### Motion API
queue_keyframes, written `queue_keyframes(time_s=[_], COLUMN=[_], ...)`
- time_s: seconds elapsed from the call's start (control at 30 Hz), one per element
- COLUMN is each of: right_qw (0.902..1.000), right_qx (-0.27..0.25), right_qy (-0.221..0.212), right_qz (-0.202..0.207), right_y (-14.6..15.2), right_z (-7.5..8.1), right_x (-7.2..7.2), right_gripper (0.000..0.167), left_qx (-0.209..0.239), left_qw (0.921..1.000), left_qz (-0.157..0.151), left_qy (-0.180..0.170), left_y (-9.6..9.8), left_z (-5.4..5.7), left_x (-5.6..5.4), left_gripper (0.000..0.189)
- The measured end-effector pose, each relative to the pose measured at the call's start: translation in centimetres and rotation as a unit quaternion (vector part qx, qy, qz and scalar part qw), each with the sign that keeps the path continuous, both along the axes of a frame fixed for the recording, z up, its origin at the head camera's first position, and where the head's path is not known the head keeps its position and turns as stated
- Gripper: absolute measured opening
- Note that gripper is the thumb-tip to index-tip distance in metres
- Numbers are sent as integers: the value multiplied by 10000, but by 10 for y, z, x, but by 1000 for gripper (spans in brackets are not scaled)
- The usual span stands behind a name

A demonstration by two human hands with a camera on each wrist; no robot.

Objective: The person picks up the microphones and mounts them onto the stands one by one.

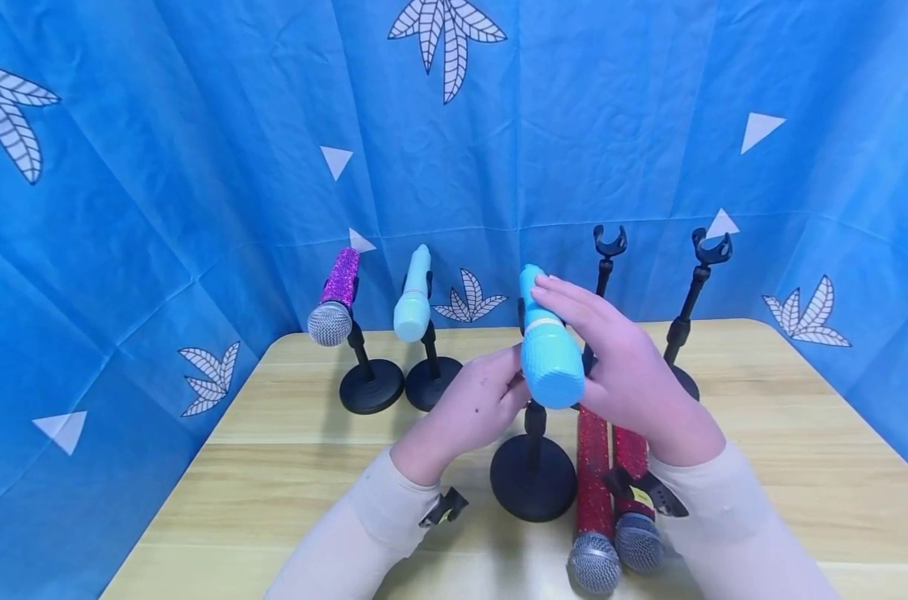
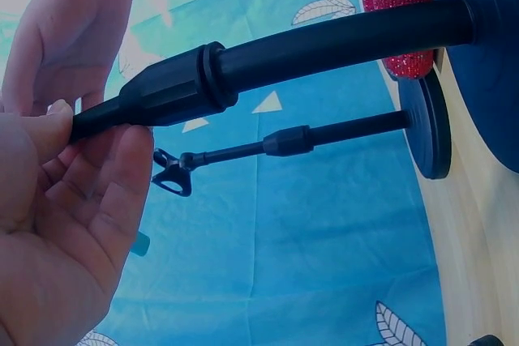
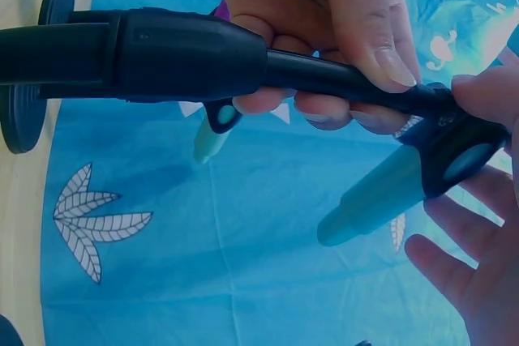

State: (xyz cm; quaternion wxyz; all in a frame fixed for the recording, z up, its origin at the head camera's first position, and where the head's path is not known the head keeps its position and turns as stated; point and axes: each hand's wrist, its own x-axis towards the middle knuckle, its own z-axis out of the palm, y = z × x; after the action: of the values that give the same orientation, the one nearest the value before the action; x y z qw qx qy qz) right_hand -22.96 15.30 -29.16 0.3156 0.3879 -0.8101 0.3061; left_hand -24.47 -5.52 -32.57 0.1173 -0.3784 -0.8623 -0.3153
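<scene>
A bright blue microphone (image 1: 553, 362) sits in the clip of a black desk stand (image 1: 534, 483), its head tilted toward me. My left hand (image 1: 476, 400) grips the stand's thin upper pole (image 3: 316, 74), thumb on one side and curled fingers on the other. My right hand (image 1: 634, 375) is at the microphone in its clip (image 3: 466, 151). Its thumb presses near the clip's joint and its fingers lie along the microphone. Below the right forearm, two glittery red microphones (image 1: 593, 475) lie side by side on the table; the hand and wrist strap cover parts of them.
A purple glitter microphone (image 1: 341, 279) and a pale mint microphone (image 1: 413, 300) rest on stands at the back left. Two bare stands, one with its holder (image 1: 611, 242) and one with its clip (image 1: 712, 248), stand at the back right. A blue curtain (image 1: 454, 167) encloses the wooden table (image 1: 273, 500).
</scene>
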Motion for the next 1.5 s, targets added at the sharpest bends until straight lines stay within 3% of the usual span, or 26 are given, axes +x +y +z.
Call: queue_keyframes(time_s=[0.3, 1.03, 1.3, 1.5], right_qw=[9983, 9913, 9755, 9591], right_qx=[301, 696, 1153, 1611], right_qy=[-447, -913, -1696, -2214], right_qz=[-202, -646, -796, -715], right_y=[3, 14, 17, 14], right_z=[2, 0, -2, -10], right_x=[5, 18, 17, 12], right_gripper=[100, 93, 83, 63], left_qx=[95, 49, 65, 66], left_qw=[9999, 9995, 9993, 9980], left_qz=[-33, 65, 125, 374], left_qy=[-64, -295, -346, -499], left_y=[-1, -5, -6, -9], left_z=[1, 4, 4, 4], left_x=[0, -3, -6, -8], left_gripper=[9, 5, 5, 6])
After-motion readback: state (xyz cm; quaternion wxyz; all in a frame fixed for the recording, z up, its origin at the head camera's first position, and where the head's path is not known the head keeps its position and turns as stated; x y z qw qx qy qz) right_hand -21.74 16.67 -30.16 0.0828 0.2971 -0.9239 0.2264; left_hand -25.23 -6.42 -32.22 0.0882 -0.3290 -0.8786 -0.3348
